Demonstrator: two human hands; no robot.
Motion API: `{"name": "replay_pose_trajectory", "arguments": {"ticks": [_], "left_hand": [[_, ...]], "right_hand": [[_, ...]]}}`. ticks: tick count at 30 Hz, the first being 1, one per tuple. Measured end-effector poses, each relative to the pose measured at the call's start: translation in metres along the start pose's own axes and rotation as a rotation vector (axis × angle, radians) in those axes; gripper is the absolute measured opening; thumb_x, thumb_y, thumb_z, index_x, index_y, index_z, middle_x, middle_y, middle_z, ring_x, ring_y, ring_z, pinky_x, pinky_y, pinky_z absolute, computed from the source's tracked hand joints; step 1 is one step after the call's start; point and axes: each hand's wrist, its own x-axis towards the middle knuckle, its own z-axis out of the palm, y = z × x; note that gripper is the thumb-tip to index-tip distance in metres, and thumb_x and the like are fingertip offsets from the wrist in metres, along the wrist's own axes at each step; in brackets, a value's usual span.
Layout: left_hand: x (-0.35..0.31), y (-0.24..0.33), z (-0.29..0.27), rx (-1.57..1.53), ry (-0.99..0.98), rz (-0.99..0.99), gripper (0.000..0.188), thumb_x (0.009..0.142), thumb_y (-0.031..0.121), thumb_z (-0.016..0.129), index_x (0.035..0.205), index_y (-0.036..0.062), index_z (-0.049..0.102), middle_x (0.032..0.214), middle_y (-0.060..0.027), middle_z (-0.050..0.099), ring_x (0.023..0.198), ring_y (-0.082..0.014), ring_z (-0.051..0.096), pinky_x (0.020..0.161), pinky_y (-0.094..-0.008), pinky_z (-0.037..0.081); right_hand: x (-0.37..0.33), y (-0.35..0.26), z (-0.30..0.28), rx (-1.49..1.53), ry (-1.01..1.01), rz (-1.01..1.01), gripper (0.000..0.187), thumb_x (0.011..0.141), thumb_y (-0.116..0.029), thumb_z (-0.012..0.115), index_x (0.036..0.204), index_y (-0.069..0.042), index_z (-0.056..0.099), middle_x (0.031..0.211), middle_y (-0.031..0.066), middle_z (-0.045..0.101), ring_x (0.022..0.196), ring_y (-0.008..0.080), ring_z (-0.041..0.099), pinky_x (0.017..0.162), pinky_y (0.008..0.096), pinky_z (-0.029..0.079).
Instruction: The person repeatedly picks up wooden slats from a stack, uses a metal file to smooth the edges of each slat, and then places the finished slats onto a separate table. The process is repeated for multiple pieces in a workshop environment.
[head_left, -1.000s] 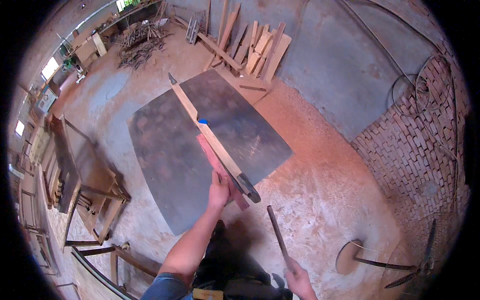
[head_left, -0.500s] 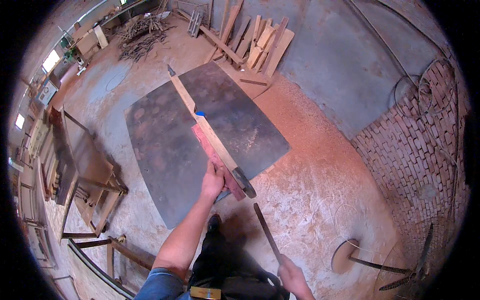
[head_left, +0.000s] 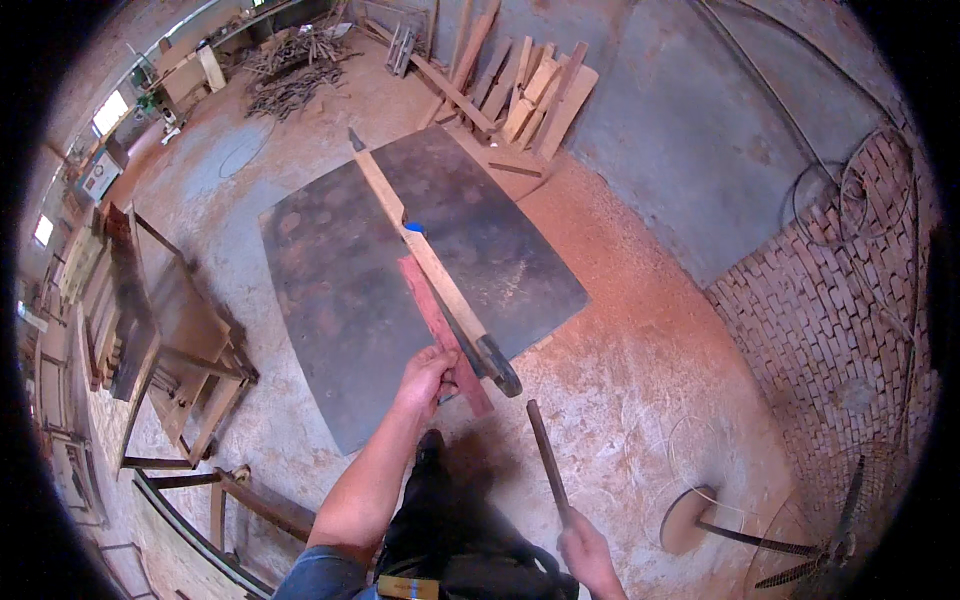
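My left hand (head_left: 428, 378) is closed around the near part of a long reddish strip of wood (head_left: 430, 308). Beside the strip, on its right, runs a long pale wooden bar (head_left: 442, 278) with dark ends and a bright blue part (head_left: 414, 230) near its middle. A narrow dark gap shows between strip and bar at the near end. At the lower right, my right hand (head_left: 586, 550) grips a narrow, dark, stick-like bar (head_left: 546, 455) that points up toward the pale bar's near end. Its exact kind cannot be made out.
A large dark sheet (head_left: 340, 300) lies below the bar. Wooden boards (head_left: 540, 100) lean at the back wall. To the left stands a wooden bench or rack (head_left: 190, 330); a fan (head_left: 835, 550) is at lower right, near a brick-patterned surface (head_left: 820, 310). Sticks (head_left: 295, 75) are heaped far left.
My left hand and the reddish strip have drawn slightly nearer to me, and a gap has opened between the strip and the pale bar's near end. The whole view has shifted a little.
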Motion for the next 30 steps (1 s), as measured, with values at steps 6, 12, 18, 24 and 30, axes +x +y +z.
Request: {"name": "replay_pose_trajectory", "arguments": {"ticks": [6,12,18,24,30], "left_hand": [[-0.022,0.0,-0.005,0.009,0.01,0.034,0.012,0.088,0.014,0.057,0.098,0.0079,0.058,0.081,0.0007,0.059,0.066,-0.0111,0.054,0.059,-0.0258,0.046],[-0.052,0.028,-0.02,0.681,0.174,0.445,0.025,0.08,0.004,0.061,0.105,0.0031,0.058,0.092,-0.0047,0.064,0.082,-0.0177,0.061,0.073,-0.0303,0.049],[-0.075,0.071,-0.01,1.335,0.291,1.118,0.023,0.077,0.002,0.061,0.099,0.0081,0.059,0.112,-0.0085,0.062,0.111,-0.0306,0.056,0.085,-0.0403,0.051],[-0.07,0.05,-0.022,1.517,0.1,1.232,0.028,0.073,0.001,0.061,0.099,0.0091,0.06,0.116,-0.004,0.059,0.118,-0.0276,0.053,0.083,-0.0379,0.054],[-0.061,0.033,-0.033,1.494,0.066,1.232,0.031,0.075,0.002,0.061,0.106,0.0069,0.059,0.118,-0.0067,0.057,0.12,-0.0298,0.051,0.089,-0.0381,0.051]], "right_hand": [[0.0,0.009,0.004,0.09,0.016,0.028,0.04,0.092,-0.014,0.052,0.129,-0.001,0.048,0.073,0.0056,0.059,0.066,0.0116,0.056,0.064,0.0262,0.047],[0.005,-0.015,-0.005,0.518,0.125,0.117,0.009,0.083,-0.009,0.054,0.077,-0.003,0.051,0.054,0.006,0.053,0.04,0.0162,0.05,0.037,0.0284,0.038],[0.047,-0.052,-0.008,1.006,-0.015,-0.017,0.028,0.093,-0.026,0.055,0.108,-0.004,0.048,0.099,0.021,0.061,0.088,0.037,0.064,0.066,0.0532,0.055],[0.073,-0.06,0.025,1.048,-0.192,0.113,0.025,0.094,-0.019,0.054,0.118,-0.013,0.048,0.107,0.0186,0.063,0.097,0.0405,0.063,0.072,0.0556,0.054],[0.071,-0.051,0.052,0.976,-0.257,0.177,0.021,0.091,-0.011,0.058,0.11,-0.006,0.051,0.095,0.0107,0.06,0.081,0.0268,0.065,0.064,0.0422,0.055]]}}
